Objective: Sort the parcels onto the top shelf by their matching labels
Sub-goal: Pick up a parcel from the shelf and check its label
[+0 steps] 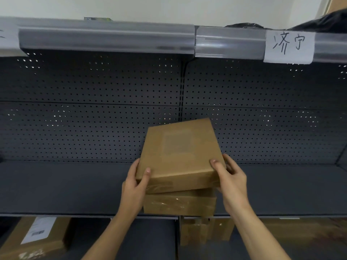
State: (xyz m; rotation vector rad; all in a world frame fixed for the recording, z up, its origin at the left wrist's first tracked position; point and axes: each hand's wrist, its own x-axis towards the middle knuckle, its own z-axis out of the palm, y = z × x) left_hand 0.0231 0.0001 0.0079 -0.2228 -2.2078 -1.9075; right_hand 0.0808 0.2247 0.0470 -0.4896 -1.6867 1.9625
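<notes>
A flat brown cardboard parcel [180, 154] is tilted up above the middle shelf, with a blurred label on its top face. My left hand [134, 186] grips its near left corner and my right hand [231, 177] grips its near right corner. Under it lies a second brown parcel [180, 203] wrapped in clear tape, resting at the front of the middle shelf [56, 186]. The top shelf's front rail [107, 37] runs across the upper view, with a white handwritten paper label [289, 46] at the right.
A black bag [323, 21] sits on the top shelf at the right. Another paper label [7, 40] is cut off at the far left. Below the middle shelf stand several more parcels: one with a white sticker [35, 237] at the left and taped boxes [204, 231] in the middle.
</notes>
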